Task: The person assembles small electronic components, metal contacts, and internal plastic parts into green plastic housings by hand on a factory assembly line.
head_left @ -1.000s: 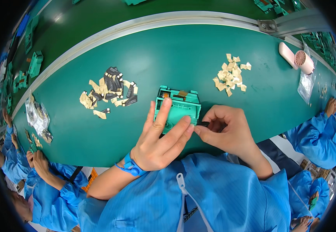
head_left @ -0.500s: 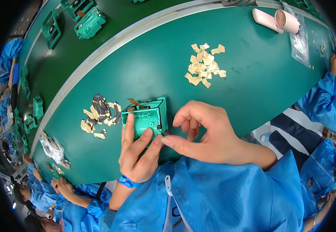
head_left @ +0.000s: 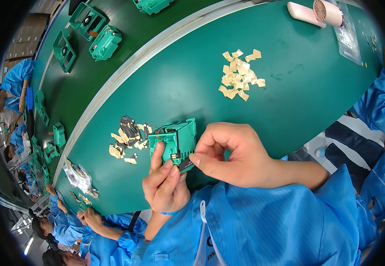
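My left hand (head_left: 166,189) grips a green plastic housing (head_left: 185,133) from below and the near side, its fingers wrapped around the edge. A small black flat strip (head_left: 186,166) lies against the housing's near right side. My right hand (head_left: 234,155) pinches the strip's right end between thumb and index finger, the other fingers curled in. Left fingertips press close to the strip's other end, beside a small dark piece with gold pads. Just left of the housing lies a pile of black and cream strips (head_left: 130,135).
Cream paper pieces (head_left: 241,75) lie scattered farther back. A pink handheld fan (head_left: 327,13) and a clear plastic bag (head_left: 347,42) are at the far right. A silvery bag (head_left: 79,177) sits left. Beyond a metal rail (head_left: 130,62), more green housings (head_left: 106,43) stand. Co-workers in blue sit on both sides.
The housing has been tilted and turned, so its side with the black strip now faces up more. My right thumb and index finger stay at its near right corner. The whole view has shifted slightly.
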### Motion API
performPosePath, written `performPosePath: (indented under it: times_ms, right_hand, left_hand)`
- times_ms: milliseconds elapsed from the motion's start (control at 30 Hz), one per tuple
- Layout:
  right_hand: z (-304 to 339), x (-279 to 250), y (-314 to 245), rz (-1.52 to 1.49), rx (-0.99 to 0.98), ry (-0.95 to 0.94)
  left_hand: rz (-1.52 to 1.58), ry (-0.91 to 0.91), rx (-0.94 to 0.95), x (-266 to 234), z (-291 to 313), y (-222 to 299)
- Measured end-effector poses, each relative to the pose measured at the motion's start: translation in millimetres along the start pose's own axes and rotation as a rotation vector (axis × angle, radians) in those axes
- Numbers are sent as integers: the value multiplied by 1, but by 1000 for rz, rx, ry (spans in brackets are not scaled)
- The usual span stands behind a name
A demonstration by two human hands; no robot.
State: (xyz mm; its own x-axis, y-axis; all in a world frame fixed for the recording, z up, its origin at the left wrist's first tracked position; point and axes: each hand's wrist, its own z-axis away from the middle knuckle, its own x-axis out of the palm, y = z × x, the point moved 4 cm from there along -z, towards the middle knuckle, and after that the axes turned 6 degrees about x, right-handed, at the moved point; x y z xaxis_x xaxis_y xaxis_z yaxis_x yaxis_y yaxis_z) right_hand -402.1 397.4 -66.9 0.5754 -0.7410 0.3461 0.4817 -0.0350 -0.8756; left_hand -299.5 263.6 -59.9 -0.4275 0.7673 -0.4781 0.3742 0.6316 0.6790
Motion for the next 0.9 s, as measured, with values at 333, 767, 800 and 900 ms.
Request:
performPosePath:
  times_ms: [333, 767, 800, 900]
  right_hand:
    - [-2, 7, -2, 89, -133, 59]
    - [-1, 8, -2, 117, -182, 58]
    - [-1, 8, -2, 118, -182, 58]
    - [-1, 9, -2, 114, -181, 68]
  left_hand:
    - [-19, 85, 21, -2, 0, 0]
    - [58, 109, -13, -4, 5, -2]
    - [59, 110, -12, -4, 5, -1]
    - [63, 111, -26, -3, 5, -1]
